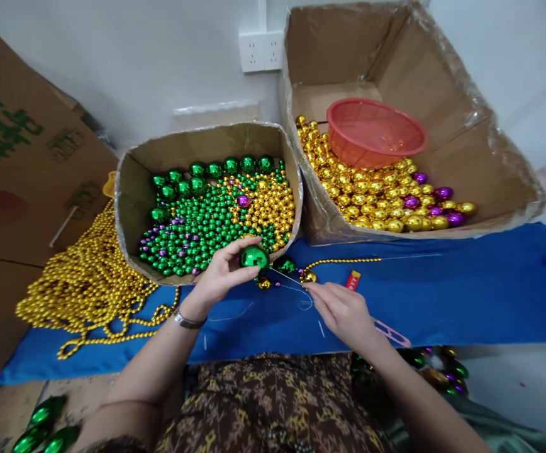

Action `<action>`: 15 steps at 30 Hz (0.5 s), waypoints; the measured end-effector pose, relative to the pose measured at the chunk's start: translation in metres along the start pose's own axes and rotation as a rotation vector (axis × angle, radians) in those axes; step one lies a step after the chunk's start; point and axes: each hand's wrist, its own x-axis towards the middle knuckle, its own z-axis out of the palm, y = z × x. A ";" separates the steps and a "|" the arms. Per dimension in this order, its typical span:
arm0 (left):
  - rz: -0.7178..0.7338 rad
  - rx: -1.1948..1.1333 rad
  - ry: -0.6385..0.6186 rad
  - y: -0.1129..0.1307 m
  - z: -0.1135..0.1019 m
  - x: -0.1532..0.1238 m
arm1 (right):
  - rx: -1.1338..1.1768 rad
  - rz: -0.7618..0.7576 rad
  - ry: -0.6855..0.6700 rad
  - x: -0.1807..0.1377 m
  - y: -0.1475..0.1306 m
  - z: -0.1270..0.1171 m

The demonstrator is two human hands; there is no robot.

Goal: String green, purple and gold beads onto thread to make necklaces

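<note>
My left hand (221,274) pinches a large shiny green bead (254,257) between thumb and fingers, just in front of the smaller box. A thin pale string (286,277) runs from the bead to my right hand (339,311), whose closed fingertips grip it. Whether a needle is also in those fingertips I cannot tell. Between the hands, another green bead (285,265), a gold bead (264,283) and small purple beads lie on the blue cloth (443,302). A short strand of tiny gold beads (343,260) stretches right, its string end trailing off.
A cardboard box (134,251) holds green, gold and purple beads. The larger box (480,119) contains gold and purple balls and a red plastic basket (377,151). Gold bead strands (94,270) are heaped left. Pink scissors (393,332) and a small red packet (353,280) lie right.
</note>
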 end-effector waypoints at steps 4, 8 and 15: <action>0.019 0.108 -0.077 0.002 0.012 -0.003 | 0.039 0.014 0.016 0.002 -0.001 0.011; 0.028 0.038 -0.044 -0.002 0.020 -0.003 | 0.222 0.099 0.017 0.002 -0.004 0.018; 0.025 -0.071 0.009 -0.008 0.025 -0.005 | 0.323 0.164 0.017 -0.001 -0.004 0.024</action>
